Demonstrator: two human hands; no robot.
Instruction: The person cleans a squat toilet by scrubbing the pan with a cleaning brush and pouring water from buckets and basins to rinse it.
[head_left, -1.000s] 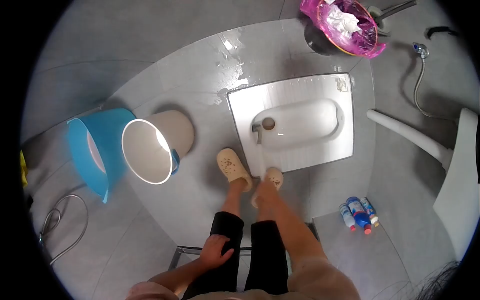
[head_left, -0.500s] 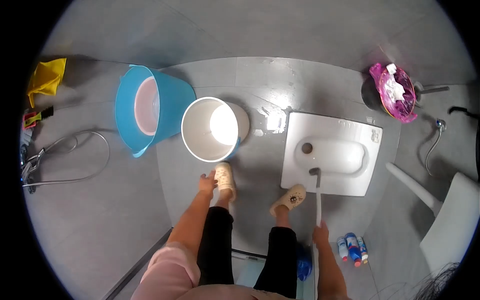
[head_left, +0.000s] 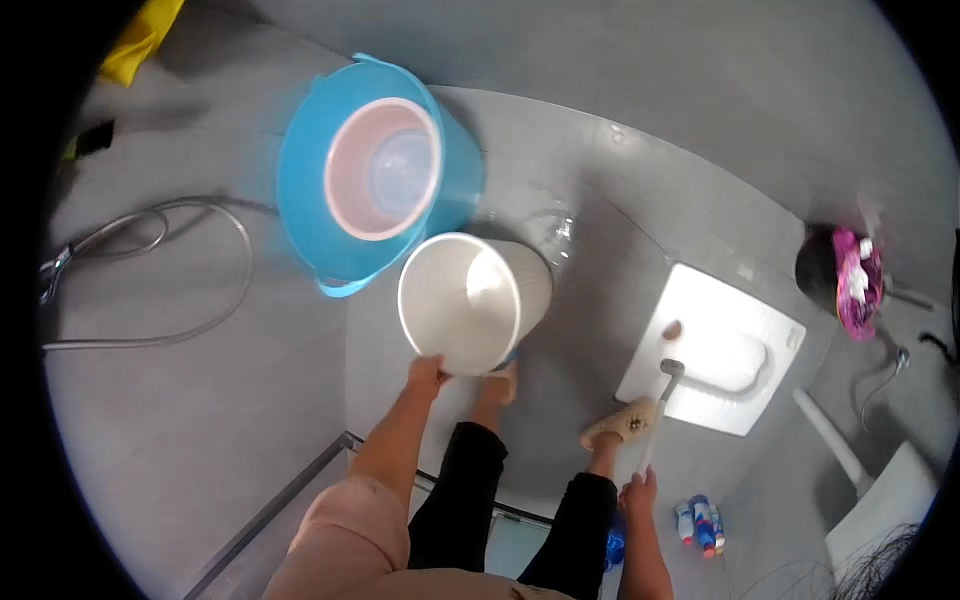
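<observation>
Bathroom floor from above, grey tiles, wet patch near middle.

Left hand [head_left: 427, 375] gripping near rim of white bucket [head_left: 470, 302], fingers curled over edge; bucket tipped on side, mouth facing up toward camera, probably for lifting.

Right hand [head_left: 638, 494] closed round handle of toilet brush [head_left: 657, 415], brush head resting at near edge of squat toilet pan [head_left: 712, 350], likely parked there.

Blue tub [head_left: 375, 170] holding pink basin [head_left: 383, 168], just beyond bucket.

Cleaner bottles [head_left: 697, 522] on floor by right hand.

No lettering can be read anywhere, not even on the bottles [head_left: 697, 522].
</observation>
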